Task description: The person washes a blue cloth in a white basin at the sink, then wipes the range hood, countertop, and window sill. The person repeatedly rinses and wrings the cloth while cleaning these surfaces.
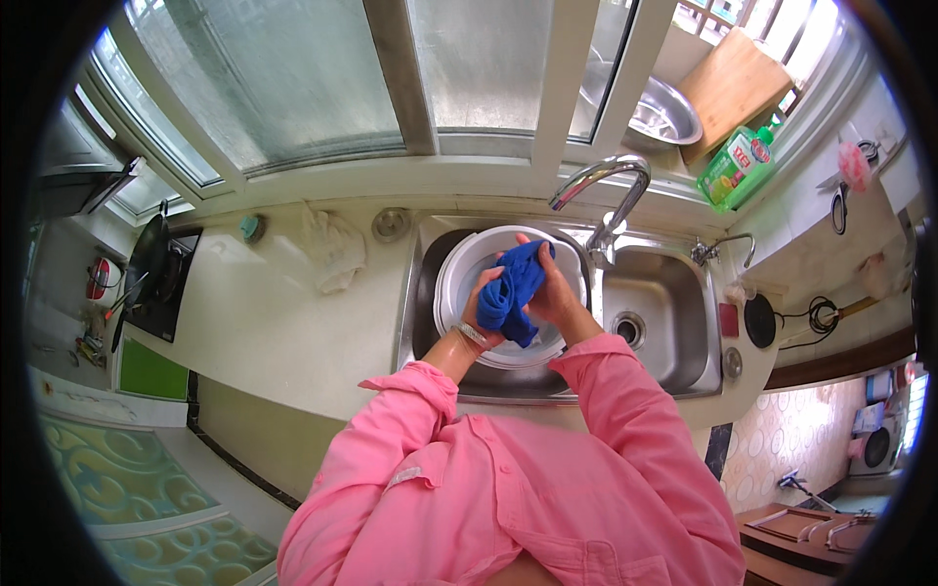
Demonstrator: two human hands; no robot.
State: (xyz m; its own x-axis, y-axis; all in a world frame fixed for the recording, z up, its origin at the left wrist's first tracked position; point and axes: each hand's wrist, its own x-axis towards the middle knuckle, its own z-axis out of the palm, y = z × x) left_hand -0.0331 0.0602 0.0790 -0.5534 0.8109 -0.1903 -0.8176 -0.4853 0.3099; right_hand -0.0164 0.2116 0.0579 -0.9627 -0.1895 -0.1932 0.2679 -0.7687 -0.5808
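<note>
Bunched between my two hands is a blue cloth [513, 286], held over a white plastic basin [448, 293]. My left hand [485, 293] grips its left side, and a bracelet circles that wrist. On the cloth's right side, my right hand [555, 289] presses in with the fingers curled near its top. Water seems to lie in the basin, which sits in the larger left bowl of a stainless steel sink [484, 388]. A dark round rim shows behind the basin. The chrome faucet [608, 183] curves above, its spout pointing left.
The sink's right bowl [652, 293] has a drain. A crumpled plastic bag [333, 249] lies on the counter [271, 293] at left, with a wok [149, 242] on the stove beyond. Dish soap [733, 168], a cutting board [736, 88] and a metal basin [663, 113] stand by the window.
</note>
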